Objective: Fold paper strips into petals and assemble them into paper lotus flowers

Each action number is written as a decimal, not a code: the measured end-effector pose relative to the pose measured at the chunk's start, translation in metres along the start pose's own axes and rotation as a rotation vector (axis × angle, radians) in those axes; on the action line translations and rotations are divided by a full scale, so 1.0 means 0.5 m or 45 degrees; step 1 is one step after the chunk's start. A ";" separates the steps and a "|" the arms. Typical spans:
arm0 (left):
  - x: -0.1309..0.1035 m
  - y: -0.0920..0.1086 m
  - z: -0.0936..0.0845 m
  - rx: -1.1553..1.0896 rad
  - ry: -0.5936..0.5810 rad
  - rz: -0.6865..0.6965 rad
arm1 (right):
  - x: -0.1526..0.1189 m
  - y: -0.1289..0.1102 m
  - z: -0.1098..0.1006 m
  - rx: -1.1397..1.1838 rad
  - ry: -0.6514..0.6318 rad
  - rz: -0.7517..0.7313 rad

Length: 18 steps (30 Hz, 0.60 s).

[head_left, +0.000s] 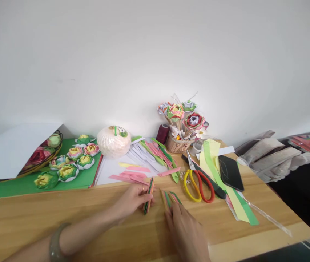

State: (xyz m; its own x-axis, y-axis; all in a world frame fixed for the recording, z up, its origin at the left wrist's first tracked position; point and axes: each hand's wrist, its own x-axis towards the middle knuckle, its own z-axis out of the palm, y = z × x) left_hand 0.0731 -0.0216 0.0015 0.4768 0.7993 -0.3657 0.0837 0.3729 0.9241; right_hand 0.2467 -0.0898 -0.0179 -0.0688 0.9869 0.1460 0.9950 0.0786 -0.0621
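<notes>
My left hand (135, 199) is closed round a bundle of folded paper strips (149, 196) with green, red and yellow edges, held upright above the wooden table. To its right, my right hand (180, 223) reaches down to a few folded paper strips (168, 200) in green, pink and yellow; its fingertips are partly hidden, and whether they grip the strips is unclear. Beyond both hands, loose pink strips (133, 175) lie on white paper. Scissors (200, 185) with yellow and red handles rest at the right.
Paper flowers (74, 160) sit on green sheets at the left. A white foam-wrapped ball (113, 142), a maroon thread spool (162, 134) and a basket (179, 145) of paper flowers stand by the wall. A black phone (231, 173) lies at the right.
</notes>
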 end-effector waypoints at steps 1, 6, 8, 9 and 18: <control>-0.002 0.000 0.001 -0.025 0.016 -0.010 | -0.001 0.005 -0.003 0.062 -0.029 0.018; -0.007 -0.002 0.008 -0.204 0.069 -0.051 | -0.012 0.027 -0.021 0.480 -0.052 0.180; -0.009 0.001 0.012 -0.257 0.073 -0.060 | -0.014 0.017 -0.024 0.603 0.037 0.291; -0.012 0.003 0.015 -0.272 0.072 -0.060 | -0.012 0.008 -0.024 0.661 0.091 0.312; -0.031 0.023 0.032 -0.318 0.124 0.052 | 0.033 -0.074 -0.017 0.814 0.289 0.116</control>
State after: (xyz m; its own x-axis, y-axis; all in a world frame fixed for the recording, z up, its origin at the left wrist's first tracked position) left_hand 0.0807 -0.0371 0.0197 0.3877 0.8532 -0.3490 -0.1582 0.4346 0.8866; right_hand 0.2096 -0.0778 -0.0049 0.0997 0.9451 0.3113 0.7525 0.1330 -0.6450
